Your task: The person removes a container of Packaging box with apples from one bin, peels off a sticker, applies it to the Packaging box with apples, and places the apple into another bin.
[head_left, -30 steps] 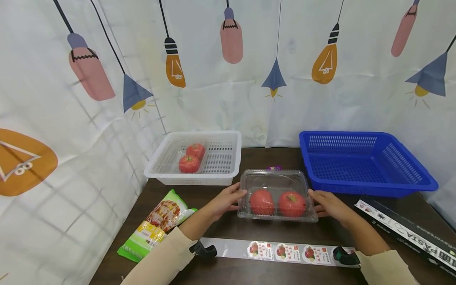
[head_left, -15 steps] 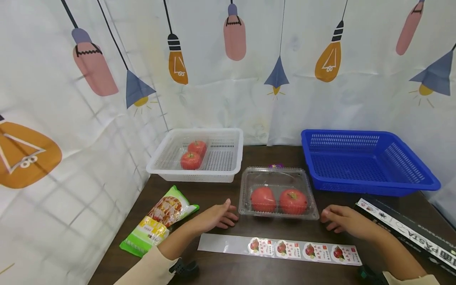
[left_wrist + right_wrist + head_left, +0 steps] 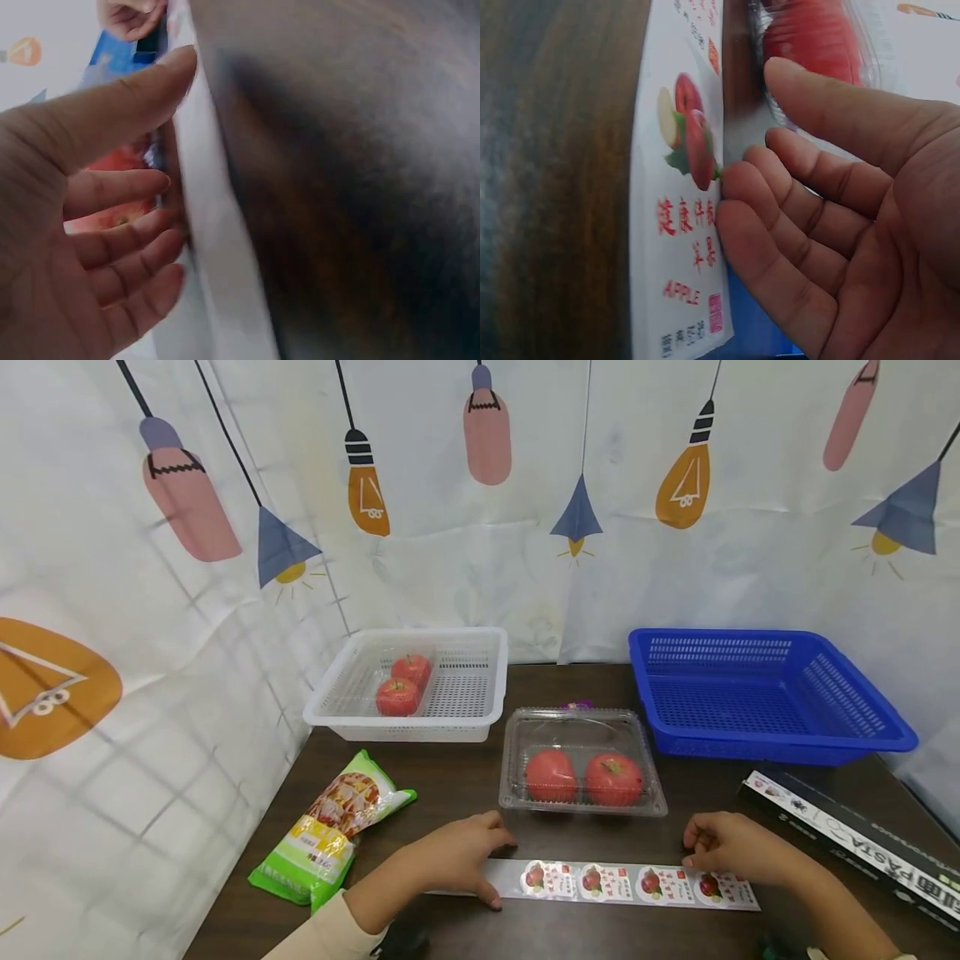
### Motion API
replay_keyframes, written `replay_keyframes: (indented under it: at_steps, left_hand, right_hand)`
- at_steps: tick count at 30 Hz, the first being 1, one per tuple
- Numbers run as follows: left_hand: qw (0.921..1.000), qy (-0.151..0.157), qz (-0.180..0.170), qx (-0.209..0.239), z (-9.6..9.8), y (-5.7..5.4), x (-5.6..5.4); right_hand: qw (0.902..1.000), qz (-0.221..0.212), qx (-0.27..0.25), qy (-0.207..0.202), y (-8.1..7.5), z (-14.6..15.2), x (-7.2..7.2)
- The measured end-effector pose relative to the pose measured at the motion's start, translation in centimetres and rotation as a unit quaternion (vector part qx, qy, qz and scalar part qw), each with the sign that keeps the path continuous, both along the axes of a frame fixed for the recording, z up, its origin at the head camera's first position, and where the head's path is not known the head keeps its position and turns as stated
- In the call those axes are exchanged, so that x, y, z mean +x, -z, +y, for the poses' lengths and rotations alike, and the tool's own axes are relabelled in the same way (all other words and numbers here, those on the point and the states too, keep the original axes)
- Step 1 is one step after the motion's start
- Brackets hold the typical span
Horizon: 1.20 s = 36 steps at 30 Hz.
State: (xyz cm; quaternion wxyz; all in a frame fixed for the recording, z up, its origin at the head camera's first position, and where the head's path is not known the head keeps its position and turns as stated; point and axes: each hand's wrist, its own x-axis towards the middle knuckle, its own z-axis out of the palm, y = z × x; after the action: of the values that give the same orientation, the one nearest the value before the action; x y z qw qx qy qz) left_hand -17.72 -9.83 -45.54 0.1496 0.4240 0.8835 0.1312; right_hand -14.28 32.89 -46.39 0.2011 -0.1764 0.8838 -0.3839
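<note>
A strip of apple stickers (image 3: 562,881) lies across the table in front of a clear plastic box (image 3: 582,731) that holds two red apples (image 3: 613,779). Over the strip's left end is my left hand (image 3: 453,856), thumb and fingers spread apart with nothing between them. My right hand (image 3: 738,847) is at the strip's right part, its fingers loosely bent and its palm bare. The right wrist view shows those fingertips beside a printed sticker (image 3: 682,195); whether they touch it I cannot tell. In the left wrist view, the thumb (image 3: 161,82) reaches over the blurred strip.
A white basket (image 3: 420,733) with another boxed pair of apples stands at the back left, a blue basket (image 3: 780,747) at the back right. A green food bag (image 3: 330,831) lies on the left. A long black pasta box (image 3: 855,843) lies on the right.
Both hands have let go of the clear box and come back toward me to the sticker strip. The box stays on the table in about the same place.
</note>
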Motion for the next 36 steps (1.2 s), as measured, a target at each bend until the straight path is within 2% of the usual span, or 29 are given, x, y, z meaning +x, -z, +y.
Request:
replay_keyframes:
  at_steps: [4, 7, 9, 11, 14, 16, 18, 21, 27, 29, 31, 34, 36]
  left_hand:
    - [0.9971, 0.018, 0.064, -0.037, 0.6, -0.2, 0.1]
    - [0.9946, 0.031, 0.082, -0.056, 0.9, -0.4, 0.2]
    - [0.9947, 0.031, 0.077, -0.060, 1.0, -0.4, 0.2]
    - [0.9969, 0.024, 0.049, -0.057, 1.0, -0.6, 0.3]
    - [0.9994, 0.014, -0.018, -0.026, 0.9, -0.7, 0.2]
    - [0.9974, 0.012, -0.071, 0.006, 0.8, -0.8, 0.1]
    - [0.9935, 0.015, -0.106, 0.039, 0.7, -0.9, -0.1]
    - [0.9880, 0.020, -0.133, 0.075, 0.7, -1.4, -0.3]
    - [0.9787, 0.046, -0.170, 0.106, 1.0, -2.8, -0.6]
    - [0.9719, 0.045, -0.196, 0.123, 1.2, -3.2, -0.8]
    - [0.9645, 0.045, -0.219, 0.140, 1.4, -3.4, -1.1]
    - [0.9487, 0.042, -0.265, 0.168, 1.8, -3.7, -1.4]
    - [0.9374, 0.043, -0.293, 0.183, 2.1, -3.9, -1.6]
  right_hand:
    - [0.9997, 0.020, 0.007, 0.007, 0.1, 0.0, 0.1]
    - [0.9998, 0.017, -0.001, 0.009, 0.2, 0.2, 0.2]
    - [0.9998, 0.012, -0.009, 0.008, 0.2, 0.3, 0.3]
    - [0.9998, 0.012, -0.017, 0.004, 0.2, 0.3, 0.4]
    - [0.9997, 0.014, -0.020, -0.002, 0.0, 0.1, 0.6]
    - [0.9994, 0.019, -0.026, -0.009, -0.2, -0.1, 0.6]
    - [0.9991, 0.025, -0.030, -0.015, -0.4, -0.5, 0.7]
    - [0.9982, 0.029, -0.043, -0.029, -0.9, -1.1, 0.9]
    - [0.9924, 0.023, -0.103, -0.064, -2.9, -2.9, 1.6]
    - [0.9897, 0.057, -0.111, -0.071, -3.4, -4.0, 1.7]
    - [0.9848, 0.110, -0.110, -0.077, -3.7, -5.2, 1.5]
    - [0.9696, 0.196, -0.110, -0.097, -3.9, -7.3, 1.1]
    - [0.9574, 0.234, -0.119, -0.120, -4.1, -8.7, 0.7]
